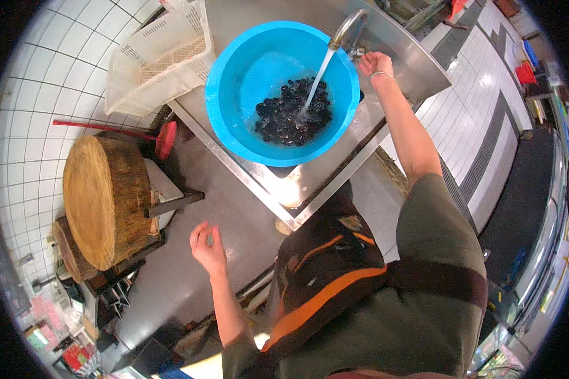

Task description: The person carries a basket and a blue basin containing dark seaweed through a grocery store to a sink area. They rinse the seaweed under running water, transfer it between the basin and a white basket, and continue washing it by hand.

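My right hand [376, 65] is at the handle of a metal faucet [351, 26], with its fingers curled by the basin's right rim; whether they grip the handle is hard to tell. Water runs from the spout into a round blue plastic basin [223, 94] on a stainless steel sink. Small dark round pieces [291, 113], possibly fruit or fungus, lie wet in the basin's water. My left hand [208, 248] hangs over the floor, left of the sink's corner, holding nothing, its fingers loosely bent and apart.
A white perforated plastic crate [159, 71] leans behind the basin at left. Below it are a red long-handled tool [165, 140] and a thick round wooden block [90, 203] on a stand. The sink's metal corner [294, 222] juts towards my body. White tiled wall [33, 109] borders the left.
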